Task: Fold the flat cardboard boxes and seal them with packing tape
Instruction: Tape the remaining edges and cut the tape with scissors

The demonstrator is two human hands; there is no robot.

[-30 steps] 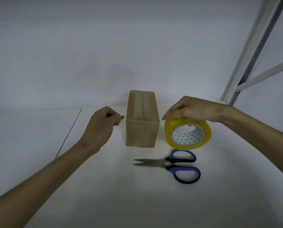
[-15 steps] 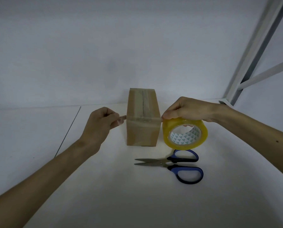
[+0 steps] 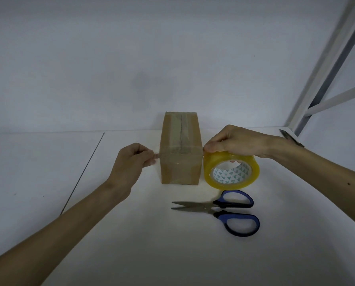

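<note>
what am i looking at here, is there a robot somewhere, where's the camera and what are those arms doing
There is no robot here: the two arms belong to a person working with bare hands. Every picture comes from one wide-angle camera worn on that person's head, looking forward and down, so the arms reach in from the bottom edge. On the white table stands a folded cardboard box, with tape along its top seam. To its right is a yellow roll of packing tape, and nearer the camera lie blue-handled scissors. The right hand holds the roll from above. The left hand pinches the free end of a tape strip stretched across the box's near top edge.
</note>
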